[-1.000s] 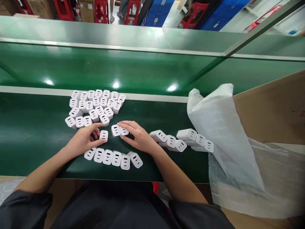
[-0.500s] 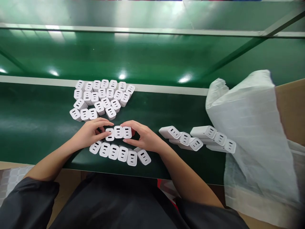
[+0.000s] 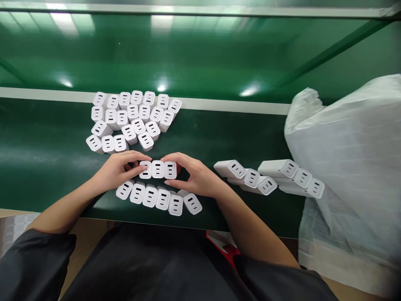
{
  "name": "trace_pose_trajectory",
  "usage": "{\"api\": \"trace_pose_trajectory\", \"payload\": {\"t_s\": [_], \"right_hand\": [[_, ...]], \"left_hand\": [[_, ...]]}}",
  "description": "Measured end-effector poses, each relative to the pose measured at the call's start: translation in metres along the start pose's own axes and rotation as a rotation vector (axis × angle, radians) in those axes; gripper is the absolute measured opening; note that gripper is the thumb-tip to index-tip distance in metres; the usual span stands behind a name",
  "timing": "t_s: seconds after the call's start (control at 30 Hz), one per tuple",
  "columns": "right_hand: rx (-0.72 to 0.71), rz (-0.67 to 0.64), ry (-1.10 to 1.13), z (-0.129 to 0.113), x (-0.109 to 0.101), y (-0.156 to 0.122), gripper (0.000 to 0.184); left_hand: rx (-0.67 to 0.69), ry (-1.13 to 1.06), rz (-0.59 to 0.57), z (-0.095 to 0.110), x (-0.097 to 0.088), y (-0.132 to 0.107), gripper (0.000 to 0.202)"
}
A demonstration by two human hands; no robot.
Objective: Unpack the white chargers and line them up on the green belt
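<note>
Three white charger blocks [image 3: 157, 169] stand side by side, port faces up, pressed together between my hands. My left hand [image 3: 117, 170] grips the left end of the trio with curled fingers. My right hand [image 3: 192, 177] closes on the right end. Just in front of my hands lies a curved row of several chargers [image 3: 156, 198]. A cluster of several more chargers [image 3: 131, 119] sits farther back on the green belt [image 3: 46, 154]. To the right, several chargers [image 3: 266, 177] lie on their sides.
A white foam sheet [image 3: 351, 167] drapes over a cardboard box at the right, touching the lying chargers. A pale rail [image 3: 219, 104] runs across behind the cluster, with a glossy green surface beyond it. My dark sleeves and apron fill the bottom.
My hands have come together, squeezing three separate chargers into one tight row. The camera has tilted down, so everything sits higher and further right in view.
</note>
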State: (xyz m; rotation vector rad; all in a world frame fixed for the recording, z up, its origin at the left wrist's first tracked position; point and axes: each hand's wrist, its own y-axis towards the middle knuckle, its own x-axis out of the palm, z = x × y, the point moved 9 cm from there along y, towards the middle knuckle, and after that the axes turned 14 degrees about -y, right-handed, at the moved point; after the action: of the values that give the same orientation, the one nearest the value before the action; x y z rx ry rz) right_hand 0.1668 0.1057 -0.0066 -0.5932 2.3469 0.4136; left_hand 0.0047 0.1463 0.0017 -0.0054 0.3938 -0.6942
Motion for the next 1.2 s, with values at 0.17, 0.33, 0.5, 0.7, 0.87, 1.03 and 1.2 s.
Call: {"api": "trace_pose_trajectory", "payload": {"t_s": [0.17, 0.33, 0.5, 0.7, 0.87, 1.03, 1.2], "right_hand": [[0.005, -0.012, 0.001, -0.001, 0.000, -0.001, 0.046], [0.011, -0.024, -0.007, -0.001, 0.000, -0.001, 0.045], [0.005, -0.027, -0.015, -0.001, 0.000, -0.002, 0.046], [0.027, -0.040, -0.040, 0.001, 0.001, -0.002, 0.048], [0.034, -0.049, -0.049, 0.002, 0.002, -0.002, 0.050], [0.031, -0.046, -0.066, 0.001, 0.001, -0.003, 0.050], [0.014, -0.036, -0.086, 0.001, 0.001, -0.002, 0.049]], "left_hand": [[-0.023, -0.020, -0.001, -0.005, 0.000, 0.001, 0.031], [-0.049, -0.041, 0.001, -0.007, 0.000, 0.001, 0.033], [-0.074, -0.087, 0.008, -0.009, 0.000, 0.000, 0.035], [-0.083, -0.110, -0.003, -0.011, -0.001, 0.000, 0.034], [-0.084, -0.107, -0.004, -0.011, -0.001, 0.000, 0.035], [-0.130, -0.177, 0.024, -0.012, -0.006, -0.001, 0.042], [-0.038, 0.006, 0.001, -0.001, -0.003, -0.002, 0.055]]}}
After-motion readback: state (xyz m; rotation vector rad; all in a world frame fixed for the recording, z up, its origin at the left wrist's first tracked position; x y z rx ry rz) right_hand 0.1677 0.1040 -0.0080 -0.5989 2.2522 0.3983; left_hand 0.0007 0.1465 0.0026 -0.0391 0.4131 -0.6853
